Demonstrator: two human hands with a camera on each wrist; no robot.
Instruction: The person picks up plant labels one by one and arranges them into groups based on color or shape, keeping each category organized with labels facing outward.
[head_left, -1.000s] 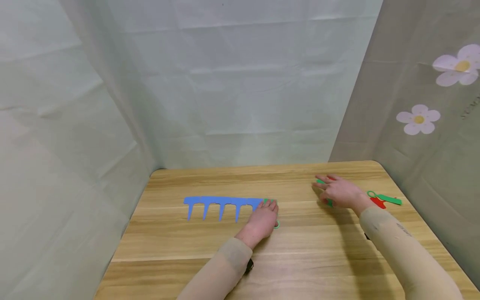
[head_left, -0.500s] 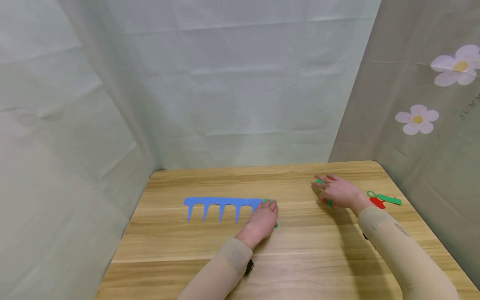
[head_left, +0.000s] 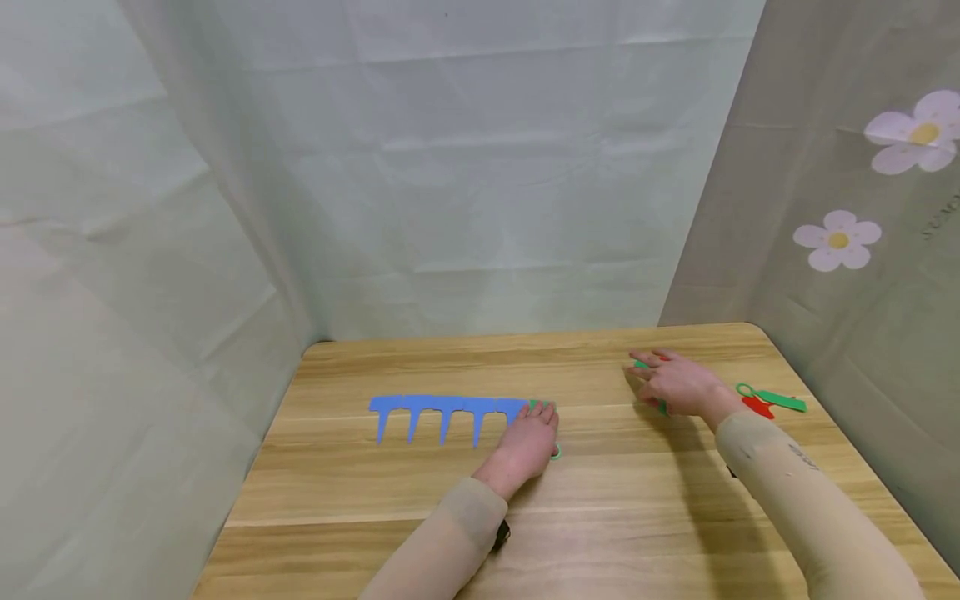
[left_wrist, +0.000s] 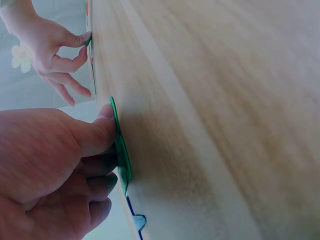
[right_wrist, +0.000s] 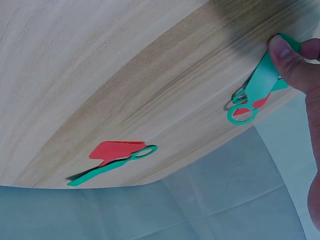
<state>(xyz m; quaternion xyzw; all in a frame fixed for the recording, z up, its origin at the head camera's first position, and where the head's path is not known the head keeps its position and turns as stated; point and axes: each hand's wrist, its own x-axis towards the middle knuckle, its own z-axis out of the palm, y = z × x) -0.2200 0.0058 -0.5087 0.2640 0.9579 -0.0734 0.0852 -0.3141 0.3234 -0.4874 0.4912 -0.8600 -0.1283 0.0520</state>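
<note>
A row of several flat blue T-shaped tags point(head_left: 446, 403) lies on the table, stems toward me. At the row's right end my left hand point(head_left: 528, 440) holds a flat green tag with a ring end point(left_wrist: 123, 157), thumb near the ring and fingertips along the strip, close to the tabletop. The palm hides most of this tag from the head. Further right, my right hand point(head_left: 684, 385) pinches the end of another green ring-ended tag point(right_wrist: 263, 76) between thumb and index finger, the other fingers spread. Beneath that tag show another green tag point(right_wrist: 281, 85) and a red piece point(right_wrist: 262, 102).
Near the table's right edge a green ring-ended tag point(head_left: 782, 401) lies beside a red flat piece point(head_left: 757, 407). The wooden table point(head_left: 360, 492) is bounded by pale hanging sheets point(head_left: 487, 167) behind and at both sides, the right one printed with flowers.
</note>
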